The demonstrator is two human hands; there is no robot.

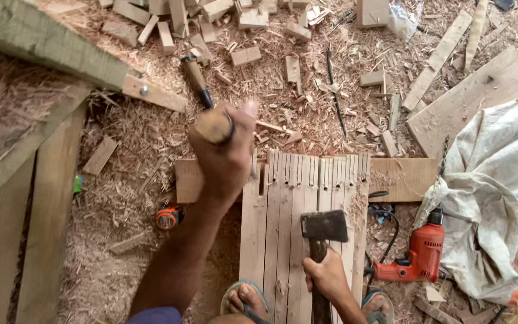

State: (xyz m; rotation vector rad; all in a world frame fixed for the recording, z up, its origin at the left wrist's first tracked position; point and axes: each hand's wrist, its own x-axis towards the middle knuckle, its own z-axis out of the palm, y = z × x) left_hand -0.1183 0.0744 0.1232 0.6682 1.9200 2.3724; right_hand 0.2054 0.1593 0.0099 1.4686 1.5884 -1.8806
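Note:
My left hand is wrapped around the wooden handle of a chisel, held upright over the left end of a bundle of wooden slats. The slats lie side by side with notches cut near their far ends. My right hand grips the handle of a hammer, whose dark steel head rests above the slats. My feet in sandals press on the near end of the slats.
An orange electric drill lies right of the slats beside a crumpled white cloth. A second chisel lies on the shavings. An orange tape measure sits left. Offcuts and planks litter the floor; timber frame at left.

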